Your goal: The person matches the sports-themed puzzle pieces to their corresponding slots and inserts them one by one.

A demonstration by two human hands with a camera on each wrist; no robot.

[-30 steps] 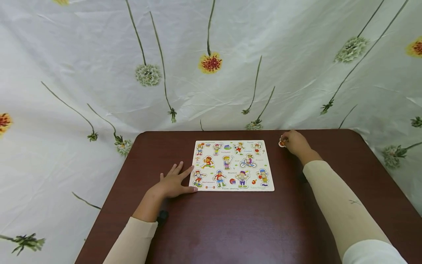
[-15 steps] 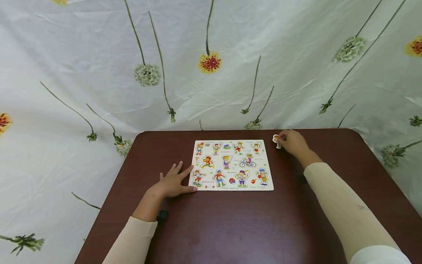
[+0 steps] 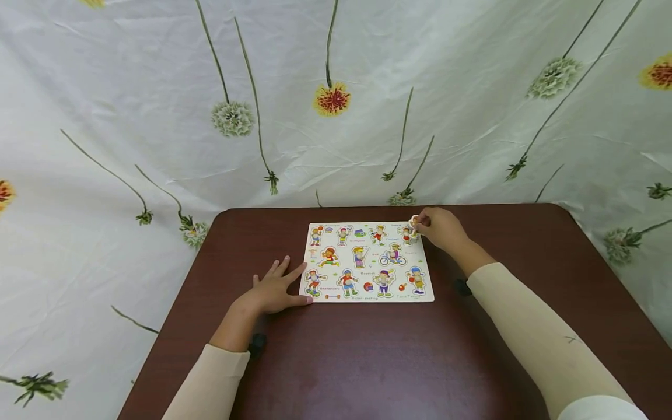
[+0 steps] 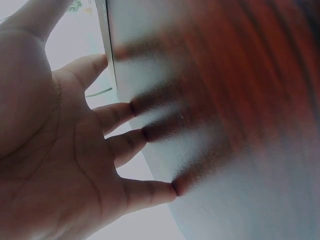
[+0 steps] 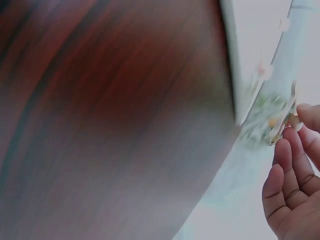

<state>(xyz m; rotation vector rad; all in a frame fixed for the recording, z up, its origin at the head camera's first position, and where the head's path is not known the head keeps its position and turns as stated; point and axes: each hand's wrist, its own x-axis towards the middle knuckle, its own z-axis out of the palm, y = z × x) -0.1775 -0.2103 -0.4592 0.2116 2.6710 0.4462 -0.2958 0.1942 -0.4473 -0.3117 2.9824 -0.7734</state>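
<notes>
In the head view, a white puzzle board [image 3: 341,301] printed with colourful children playing sports lies flat on the table. My left hand [image 3: 273,291] rests at its left side with fingers spread; thumb and index finger touch the board's edge. Over the board's far right corner, my right hand [image 3: 446,230] pinches a small figure-shaped puzzle piece [image 3: 415,221]. The right wrist view shows this thin piece [image 5: 282,122] edge-on, tilted and raised above the board [image 5: 242,55], held by a round knob on its back. Fingers hide part of the piece.
A dark red-brown table [image 3: 367,356] carries the board near its far edge. Behind hangs a white cloth [image 3: 294,116] with a flower print, meeting the table's far and left sides. A dark wrist strap [image 3: 257,345] sits under the left wrist.
The right hand has lifted the puzzle piece from the table right of the board and carried it left, over the board's far right corner. The left hand has stayed in place.
</notes>
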